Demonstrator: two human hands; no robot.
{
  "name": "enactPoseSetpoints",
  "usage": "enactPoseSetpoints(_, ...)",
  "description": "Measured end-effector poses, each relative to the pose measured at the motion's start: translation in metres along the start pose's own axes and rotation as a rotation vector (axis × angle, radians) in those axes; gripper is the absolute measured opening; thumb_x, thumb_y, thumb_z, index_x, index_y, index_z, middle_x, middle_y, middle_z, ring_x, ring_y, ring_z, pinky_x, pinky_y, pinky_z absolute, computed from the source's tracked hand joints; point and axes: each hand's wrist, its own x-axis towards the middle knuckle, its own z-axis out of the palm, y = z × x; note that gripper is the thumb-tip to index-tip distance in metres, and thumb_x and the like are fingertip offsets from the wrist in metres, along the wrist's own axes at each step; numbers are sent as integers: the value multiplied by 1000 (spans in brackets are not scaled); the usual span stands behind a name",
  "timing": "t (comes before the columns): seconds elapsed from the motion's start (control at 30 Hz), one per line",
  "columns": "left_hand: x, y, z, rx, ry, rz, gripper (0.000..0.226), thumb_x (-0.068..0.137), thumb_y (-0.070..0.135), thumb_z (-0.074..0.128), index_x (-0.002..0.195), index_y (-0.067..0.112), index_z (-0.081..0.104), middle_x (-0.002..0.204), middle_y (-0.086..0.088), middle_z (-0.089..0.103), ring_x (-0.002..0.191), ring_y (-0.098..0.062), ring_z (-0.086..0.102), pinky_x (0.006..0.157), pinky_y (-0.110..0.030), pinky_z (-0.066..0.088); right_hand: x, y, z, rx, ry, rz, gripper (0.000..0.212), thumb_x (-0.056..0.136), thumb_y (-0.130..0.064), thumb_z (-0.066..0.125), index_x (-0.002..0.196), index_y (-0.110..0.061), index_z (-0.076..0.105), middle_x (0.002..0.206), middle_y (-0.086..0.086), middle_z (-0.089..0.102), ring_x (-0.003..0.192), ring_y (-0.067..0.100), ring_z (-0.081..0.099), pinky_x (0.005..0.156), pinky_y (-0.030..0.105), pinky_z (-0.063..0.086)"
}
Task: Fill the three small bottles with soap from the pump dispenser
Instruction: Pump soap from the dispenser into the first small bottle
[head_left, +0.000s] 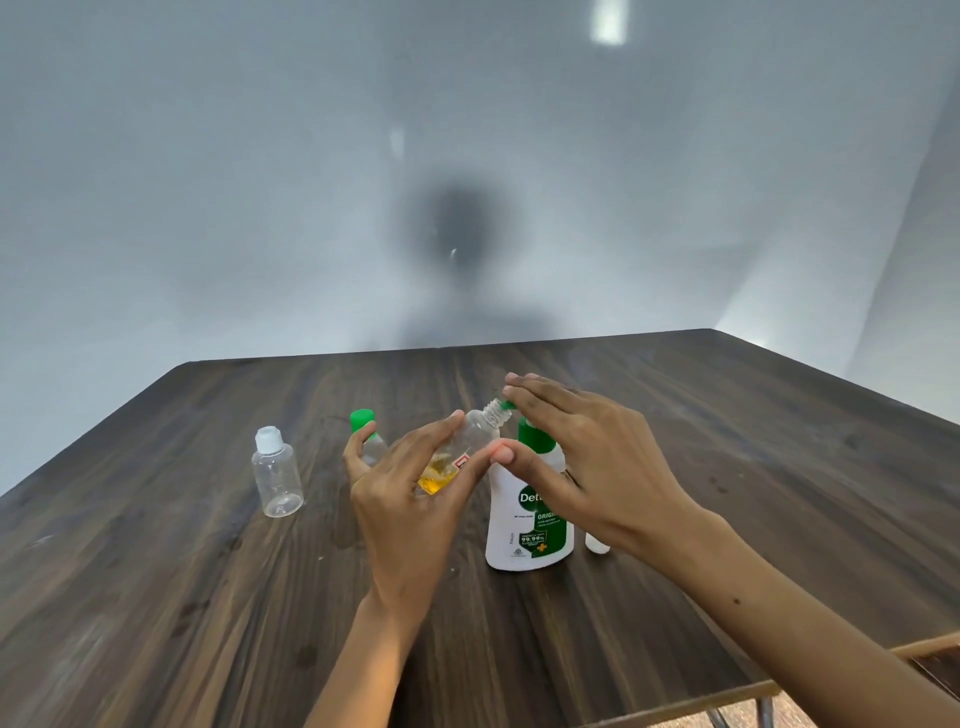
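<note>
The left hand (410, 499) grasps an uncapped small bottle (467, 447), tilted with its mouth touching the nozzle of the pump dispenser (530, 509); some amber soap sits in its base. The right hand (582, 457) rests flat-fingered on the pump head, grasping nothing. Best to press slowly, keeping the mouth under the nozzle. Left of the dispenser stand a green-capped bottle (363, 426) and a white-capped bottle (277, 475) on the surface (156, 571).

A dark wood-grain table (156, 545) stands against plain pale grey walls (208, 182), lit from above.
</note>
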Motion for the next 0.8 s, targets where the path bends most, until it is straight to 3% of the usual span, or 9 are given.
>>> enactPoseSetpoints(0.13,1,-1,0,1,15,6,50,88,55,57,95,9,74,100,12,66,97,9,56,97,-58,39,5,1,-4,4,21,1,88,87,-73,11,127,-12,61,134,1,55,124,13,50,96,24,34)
enactPoseSetpoints(0.3,1,-1,1,-16,-4,-12,50,90,56,55,97,10,73,100,13,66,96,7,58,98,-61,39,1,-2,4,-13,2,21,88,88,-73,13,124,-11,62,131,2,58,121,16,54,91,27,42)
enactPoseSetpoints(0.5,0,-2,0,-7,-1,-2,51,89,57,57,96,9,74,101,11,66,97,5,59,97,-60,39,2,1,-4,-6,15,-1,89,87,-74,10,128,-13,59,136,0,54,124,14,51,94,23,34)
enactPoseSetpoints(0.7,0,-1,0,-7,-7,-8,51,90,57,55,97,10,74,100,12,66,95,4,59,96,-62,39,-1,-2,4,-5,8,25,88,87,-73,13,125,-11,62,132,2,57,122,16,53,93,30,43)
enactPoseSetpoints(0.8,-1,-2,-1,-4,-6,1,52,89,57,56,96,9,74,101,11,67,96,4,60,96,-61,40,0,0,-1,3,18,8,88,86,-74,11,127,-13,61,134,0,55,122,15,52,93,25,36)
